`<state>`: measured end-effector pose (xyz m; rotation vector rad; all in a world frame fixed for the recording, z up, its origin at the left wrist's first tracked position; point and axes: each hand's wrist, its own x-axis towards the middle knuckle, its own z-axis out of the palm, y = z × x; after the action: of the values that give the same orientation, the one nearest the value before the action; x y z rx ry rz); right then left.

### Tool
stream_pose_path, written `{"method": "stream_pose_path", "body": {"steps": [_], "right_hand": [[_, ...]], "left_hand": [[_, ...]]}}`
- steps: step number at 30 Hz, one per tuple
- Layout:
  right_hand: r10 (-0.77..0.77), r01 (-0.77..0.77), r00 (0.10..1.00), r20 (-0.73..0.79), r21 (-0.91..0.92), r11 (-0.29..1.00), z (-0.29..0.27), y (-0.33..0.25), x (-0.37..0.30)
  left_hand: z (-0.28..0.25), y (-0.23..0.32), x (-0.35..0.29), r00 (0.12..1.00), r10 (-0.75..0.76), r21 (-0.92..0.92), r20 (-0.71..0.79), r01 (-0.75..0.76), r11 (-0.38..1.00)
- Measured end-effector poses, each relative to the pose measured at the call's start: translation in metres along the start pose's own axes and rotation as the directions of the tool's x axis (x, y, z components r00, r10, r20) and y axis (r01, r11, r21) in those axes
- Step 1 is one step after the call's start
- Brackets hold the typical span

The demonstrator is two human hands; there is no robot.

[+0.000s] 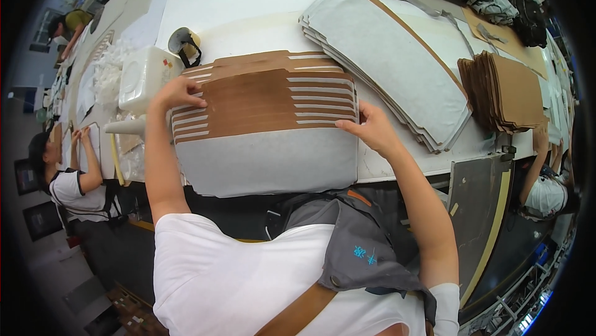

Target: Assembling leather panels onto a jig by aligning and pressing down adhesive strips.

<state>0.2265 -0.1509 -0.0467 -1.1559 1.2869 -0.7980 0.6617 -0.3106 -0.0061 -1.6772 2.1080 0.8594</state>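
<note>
A brown-and-grey sheet (248,105) lies before me at the table's front edge. Its far part is brown with rows of white strips at both sides; its near part is pale grey. More brown striped pieces (267,61) show beyond its far edge. My left hand (178,94) grips the sheet's left side, thumb and fingertips bent near the white strips. At the opposite side my right hand (374,128) pinches the edge, thumb on top and the other fingers partly hidden behind it.
A fanned pile of long pale grey sheets (385,56) lies to the right, beside a stack of brown pieces (512,90). A white plastic container (144,78) and a tape roll (184,43) stand at the left. Other people (77,181) work at both sides.
</note>
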Motion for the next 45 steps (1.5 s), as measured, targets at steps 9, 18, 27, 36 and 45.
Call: {"method": "stream_pose_path", "body": {"steps": [9,18,27,36,45], "right_hand": [[-0.527,0.475,0.849,0.029,-0.478,0.739,0.041,-0.029,-0.076],[-0.23,0.27,0.767,-0.599,-0.023,0.962,-0.022,-0.043,-0.223],[0.21,0.284,0.166,-0.964,0.25,0.926,-0.037,0.04,-0.447],[0.336,-0.376,-0.328,-0.883,0.449,0.811,0.012,0.076,-0.497],[-0.194,-0.823,0.099,-0.976,-0.19,0.536,-0.003,0.081,-0.437]], "left_hand": [[0.026,-0.05,-0.071,0.961,-0.146,-0.42,-0.236,0.034,0.907],[-0.042,0.126,-0.052,0.724,0.416,-0.496,-0.55,-0.684,0.534],[0.044,0.504,0.017,0.383,0.923,-0.624,0.033,-0.713,0.318],[0.197,0.603,-0.036,-0.212,0.975,-0.09,-0.068,-0.972,-0.218],[0.207,0.595,-0.081,-0.236,0.913,0.106,0.334,-0.953,-0.285]]}}
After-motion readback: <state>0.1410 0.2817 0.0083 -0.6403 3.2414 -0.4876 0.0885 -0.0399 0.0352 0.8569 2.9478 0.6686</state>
